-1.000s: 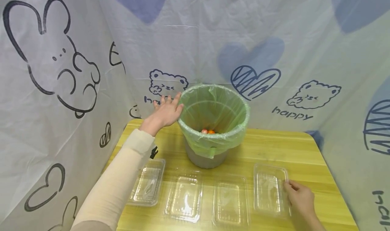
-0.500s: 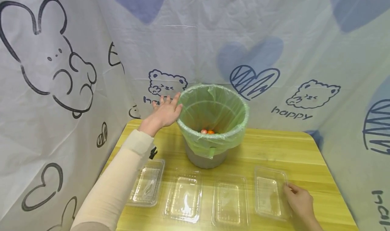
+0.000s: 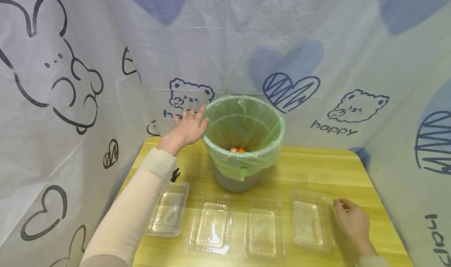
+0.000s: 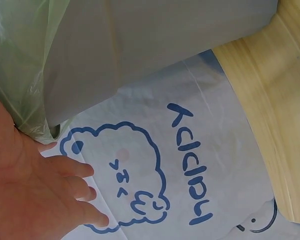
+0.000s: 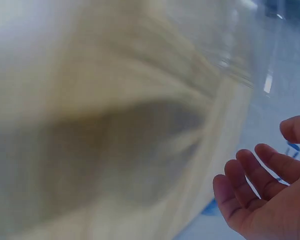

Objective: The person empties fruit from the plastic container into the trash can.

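Observation:
With fingers spread, my left hand (image 3: 188,130) rests against the left rim of a grey bucket (image 3: 235,183) lined with a green plastic bag (image 3: 225,157). In the left wrist view the hand (image 4: 37,187) touches the bag's folded edge. A pinkish ball-like thing (image 3: 233,150) and an orange one (image 3: 241,150) show low inside the bucket; their kind is too small to tell. My right hand (image 3: 354,222) holds nothing and hovers just right of a clear plastic container (image 3: 311,224). Its fingers are relaxed and slightly bent in the right wrist view (image 5: 270,195).
More clear containers stand in a row on the wooden table (image 3: 324,169): one at far left (image 3: 167,210), one left of centre (image 3: 211,226), one right of centre (image 3: 264,230). Printed cloth (image 3: 225,44) walls the table at the back and sides.
My right hand has let go of the rightmost container's edge and moved slightly right. That container shifted a little and now lies flat. The left hand has stayed at the bucket rim.

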Tool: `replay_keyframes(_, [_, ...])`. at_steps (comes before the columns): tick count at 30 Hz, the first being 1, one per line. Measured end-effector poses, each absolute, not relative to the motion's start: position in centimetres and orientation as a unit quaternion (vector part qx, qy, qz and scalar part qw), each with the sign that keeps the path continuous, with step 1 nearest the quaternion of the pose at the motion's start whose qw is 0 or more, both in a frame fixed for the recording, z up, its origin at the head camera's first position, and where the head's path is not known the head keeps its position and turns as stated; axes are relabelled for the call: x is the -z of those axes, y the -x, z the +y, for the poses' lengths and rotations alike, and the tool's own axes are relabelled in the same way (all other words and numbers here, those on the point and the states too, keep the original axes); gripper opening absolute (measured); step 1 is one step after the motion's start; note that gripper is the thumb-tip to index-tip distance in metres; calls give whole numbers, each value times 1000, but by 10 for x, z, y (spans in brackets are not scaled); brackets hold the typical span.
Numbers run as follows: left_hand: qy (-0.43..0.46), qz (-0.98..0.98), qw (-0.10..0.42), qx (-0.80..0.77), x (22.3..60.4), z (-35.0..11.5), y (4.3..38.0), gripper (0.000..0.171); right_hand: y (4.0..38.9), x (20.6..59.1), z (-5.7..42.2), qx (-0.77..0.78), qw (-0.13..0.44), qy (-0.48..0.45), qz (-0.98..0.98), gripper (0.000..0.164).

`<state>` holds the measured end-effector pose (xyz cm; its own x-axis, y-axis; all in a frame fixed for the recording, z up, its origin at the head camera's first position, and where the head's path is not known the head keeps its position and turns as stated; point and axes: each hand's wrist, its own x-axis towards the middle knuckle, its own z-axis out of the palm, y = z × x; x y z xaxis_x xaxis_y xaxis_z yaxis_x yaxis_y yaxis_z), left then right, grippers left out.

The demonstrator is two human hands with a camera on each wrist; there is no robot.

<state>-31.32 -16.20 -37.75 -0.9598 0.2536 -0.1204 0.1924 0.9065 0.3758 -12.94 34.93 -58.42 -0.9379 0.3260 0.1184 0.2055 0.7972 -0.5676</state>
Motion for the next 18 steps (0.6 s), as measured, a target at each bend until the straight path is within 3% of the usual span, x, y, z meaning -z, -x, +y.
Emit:
replay_keyframes(6, [-116,973,83,-180,378,-161,315,66,155,555,346,-281,126,91,-947,45])
replay_keyframes(18, [-120,975,91,-166,377,-164,314,70,230,456,288,-305,156,24,-939,49])
